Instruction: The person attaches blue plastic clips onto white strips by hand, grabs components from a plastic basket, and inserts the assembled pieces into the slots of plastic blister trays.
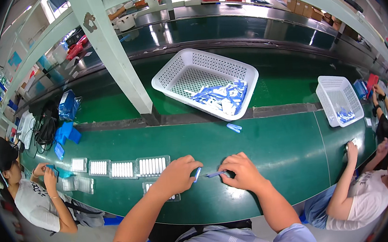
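My left hand (178, 175) pinches a small blue-and-white strip (198, 174) between thumb and fingers. Facing it, my right hand (243, 172) is closed on a slim blue-grey piece (214, 174) whose dark, thin end points at the left hand; its exact kind is unclear. The two pieces are close together above the green table (261, 147). Left of my hands, a clear plastic tray (152, 166) holds a row of white sticks. Another such tray (175, 198) lies partly hidden under my left forearm. Beyond my hands are loose blue-and-white pieces (234, 127).
A large white basket (163, 84) with blue and white pieces stands beyond a dark ledge, beside a white post (114, 54). A smaller basket (330, 109) is to the right. Further trays (99, 167) line the left. People sit at both sides, hands (50, 177) at work.
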